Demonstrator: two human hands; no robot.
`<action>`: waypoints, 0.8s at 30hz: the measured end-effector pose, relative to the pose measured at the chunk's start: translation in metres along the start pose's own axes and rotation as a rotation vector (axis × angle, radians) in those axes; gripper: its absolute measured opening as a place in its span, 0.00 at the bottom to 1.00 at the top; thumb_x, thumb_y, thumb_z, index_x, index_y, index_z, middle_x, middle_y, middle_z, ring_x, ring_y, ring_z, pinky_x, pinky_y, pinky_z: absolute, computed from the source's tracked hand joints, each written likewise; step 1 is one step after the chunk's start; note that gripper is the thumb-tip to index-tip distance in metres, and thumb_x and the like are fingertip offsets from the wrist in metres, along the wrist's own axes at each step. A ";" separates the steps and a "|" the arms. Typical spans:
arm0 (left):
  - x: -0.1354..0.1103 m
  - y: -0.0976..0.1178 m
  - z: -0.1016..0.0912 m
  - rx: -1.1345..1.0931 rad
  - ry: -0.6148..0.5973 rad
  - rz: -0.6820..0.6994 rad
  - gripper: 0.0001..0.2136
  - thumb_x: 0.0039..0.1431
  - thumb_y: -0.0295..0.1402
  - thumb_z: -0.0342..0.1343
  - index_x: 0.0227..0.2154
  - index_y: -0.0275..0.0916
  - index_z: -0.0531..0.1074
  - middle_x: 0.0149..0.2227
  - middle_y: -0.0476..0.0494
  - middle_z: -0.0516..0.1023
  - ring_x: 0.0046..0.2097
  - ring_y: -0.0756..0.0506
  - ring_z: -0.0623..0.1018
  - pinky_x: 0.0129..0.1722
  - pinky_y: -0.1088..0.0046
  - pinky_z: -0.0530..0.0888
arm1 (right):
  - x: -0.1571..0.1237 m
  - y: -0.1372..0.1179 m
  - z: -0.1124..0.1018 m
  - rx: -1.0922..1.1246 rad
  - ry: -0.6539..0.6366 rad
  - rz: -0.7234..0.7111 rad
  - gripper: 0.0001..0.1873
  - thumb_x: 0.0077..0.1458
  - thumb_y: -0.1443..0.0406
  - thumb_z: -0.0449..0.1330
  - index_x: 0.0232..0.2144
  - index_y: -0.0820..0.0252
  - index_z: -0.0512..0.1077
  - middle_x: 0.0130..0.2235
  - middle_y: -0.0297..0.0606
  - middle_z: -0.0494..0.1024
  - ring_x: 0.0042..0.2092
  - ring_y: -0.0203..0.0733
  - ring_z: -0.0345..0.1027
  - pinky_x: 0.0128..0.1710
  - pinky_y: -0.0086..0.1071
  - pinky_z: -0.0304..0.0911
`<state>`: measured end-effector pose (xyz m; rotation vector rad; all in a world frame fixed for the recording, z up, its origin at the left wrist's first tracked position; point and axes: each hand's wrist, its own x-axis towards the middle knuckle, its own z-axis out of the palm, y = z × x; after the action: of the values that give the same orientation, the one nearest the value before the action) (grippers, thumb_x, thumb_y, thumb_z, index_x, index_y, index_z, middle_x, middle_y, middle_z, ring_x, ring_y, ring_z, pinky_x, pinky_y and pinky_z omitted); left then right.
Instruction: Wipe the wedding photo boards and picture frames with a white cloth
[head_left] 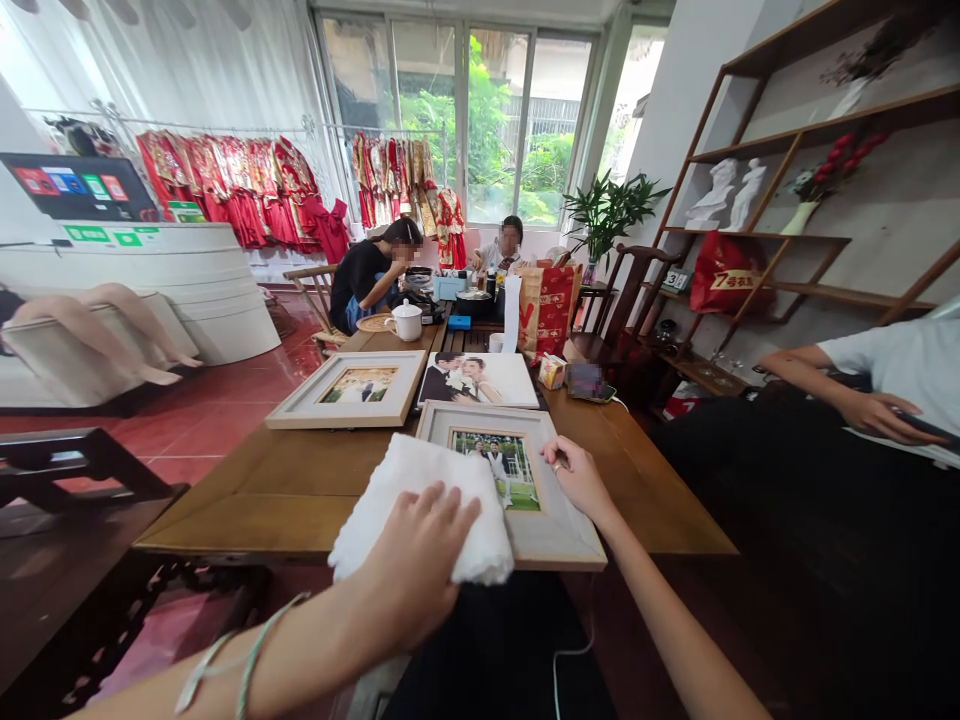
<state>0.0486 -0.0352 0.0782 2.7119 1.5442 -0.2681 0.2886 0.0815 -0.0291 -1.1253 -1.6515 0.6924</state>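
Note:
A framed photo [495, 470] of two people outdoors lies on the wooden table at its near edge, its wide pale border facing up. My left hand [420, 540] rests on a folded white cloth [431, 465], fingers bent over it; the cloth covers the lower left of the frame. At the frame's right edge, my right hand [577, 475] has its fingers curled on the border, a ring showing on one finger. Behind stand two more pictures: a pale framed photo [356, 387] on the left and a frameless couple print [480, 380] in the middle, both lying flat.
Farther along the table [255, 490] are a white lidded cup [406, 322], a paper bag [549, 305], a small box [552, 371] and a phone [590, 381]. Two people sit at the far end. Another person with a phone sits at right. A white cable hangs near my lap.

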 end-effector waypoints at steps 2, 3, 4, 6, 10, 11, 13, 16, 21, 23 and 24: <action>-0.017 0.011 0.000 -0.029 -0.058 -0.013 0.36 0.47 0.32 0.55 0.62 0.35 0.54 0.62 0.30 0.58 0.61 0.30 0.59 0.55 0.49 0.63 | 0.000 0.000 0.000 0.006 0.004 0.001 0.06 0.40 0.72 0.46 0.21 0.55 0.57 0.27 0.33 0.67 0.41 0.44 0.69 0.41 0.35 0.59; -0.023 0.015 0.001 -0.041 -0.085 -0.017 0.38 0.47 0.32 0.55 0.63 0.35 0.52 0.63 0.30 0.56 0.62 0.30 0.58 0.56 0.49 0.63 | 0.000 0.000 0.000 0.009 0.005 0.002 0.06 0.40 0.72 0.47 0.21 0.55 0.57 0.28 0.33 0.67 0.41 0.44 0.69 0.41 0.35 0.59; -0.027 0.019 0.002 -0.051 -0.107 -0.020 0.40 0.46 0.32 0.56 0.64 0.35 0.49 0.64 0.30 0.54 0.63 0.30 0.56 0.56 0.49 0.62 | 0.000 0.000 0.000 0.011 0.005 0.004 0.06 0.40 0.72 0.47 0.21 0.55 0.57 0.28 0.34 0.68 0.41 0.44 0.69 0.42 0.35 0.59; -0.031 0.023 0.006 -0.058 -0.131 -0.028 0.43 0.44 0.33 0.56 0.65 0.36 0.46 0.65 0.30 0.51 0.64 0.30 0.54 0.57 0.49 0.62 | 0.000 0.000 0.000 0.013 0.005 0.007 0.06 0.39 0.72 0.47 0.21 0.55 0.57 0.28 0.34 0.68 0.41 0.44 0.69 0.42 0.35 0.59; -0.020 0.019 0.017 -0.001 -0.056 -0.088 0.43 0.43 0.29 0.56 0.64 0.37 0.46 0.66 0.31 0.49 0.65 0.30 0.51 0.59 0.46 0.57 | -0.001 0.000 0.000 0.003 0.008 0.006 0.07 0.39 0.72 0.46 0.21 0.55 0.57 0.28 0.34 0.68 0.41 0.44 0.69 0.42 0.36 0.59; -0.015 0.015 0.018 0.016 -0.027 -0.104 0.42 0.43 0.28 0.56 0.64 0.37 0.48 0.66 0.31 0.50 0.65 0.31 0.51 0.59 0.47 0.57 | -0.001 0.001 0.000 0.002 0.010 0.006 0.07 0.39 0.72 0.46 0.21 0.55 0.57 0.28 0.34 0.68 0.41 0.44 0.69 0.42 0.36 0.59; 0.001 0.005 0.020 0.048 0.023 -0.116 0.40 0.44 0.25 0.55 0.63 0.37 0.50 0.65 0.32 0.51 0.65 0.33 0.52 0.60 0.49 0.57 | -0.001 0.000 0.000 0.007 0.011 0.004 0.07 0.39 0.72 0.46 0.21 0.55 0.58 0.28 0.33 0.68 0.41 0.44 0.69 0.42 0.35 0.59; 0.030 -0.014 0.019 0.094 0.095 -0.102 0.37 0.45 0.21 0.54 0.62 0.39 0.53 0.65 0.33 0.54 0.65 0.35 0.54 0.60 0.51 0.57 | -0.001 -0.001 -0.001 0.005 0.000 -0.006 0.06 0.40 0.72 0.47 0.21 0.55 0.58 0.28 0.33 0.68 0.41 0.44 0.69 0.41 0.35 0.59; 0.082 -0.045 0.018 0.165 0.271 -0.132 0.31 0.52 0.16 0.47 0.60 0.39 0.56 0.64 0.35 0.57 0.64 0.36 0.57 0.59 0.52 0.59 | 0.000 -0.004 -0.002 -0.014 -0.014 -0.002 0.05 0.41 0.71 0.47 0.21 0.56 0.58 0.28 0.34 0.68 0.41 0.44 0.69 0.41 0.35 0.59; 0.098 -0.054 0.018 0.189 0.333 -0.139 0.29 0.54 0.15 0.44 0.60 0.37 0.56 0.65 0.34 0.54 0.65 0.36 0.55 0.59 0.53 0.59 | -0.001 -0.005 -0.002 -0.013 -0.018 0.002 0.06 0.41 0.72 0.47 0.21 0.56 0.58 0.29 0.35 0.68 0.41 0.44 0.69 0.41 0.35 0.59; 0.104 -0.057 0.018 0.195 0.346 -0.130 0.28 0.54 0.15 0.43 0.59 0.36 0.56 0.65 0.33 0.53 0.65 0.36 0.54 0.59 0.54 0.59 | -0.001 -0.005 -0.002 -0.012 -0.019 0.002 0.06 0.41 0.72 0.47 0.21 0.56 0.58 0.29 0.35 0.68 0.40 0.44 0.68 0.41 0.35 0.59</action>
<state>0.0490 0.0815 0.0487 2.9331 1.8755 0.0607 0.2890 0.0786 -0.0241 -1.1320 -1.6727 0.6971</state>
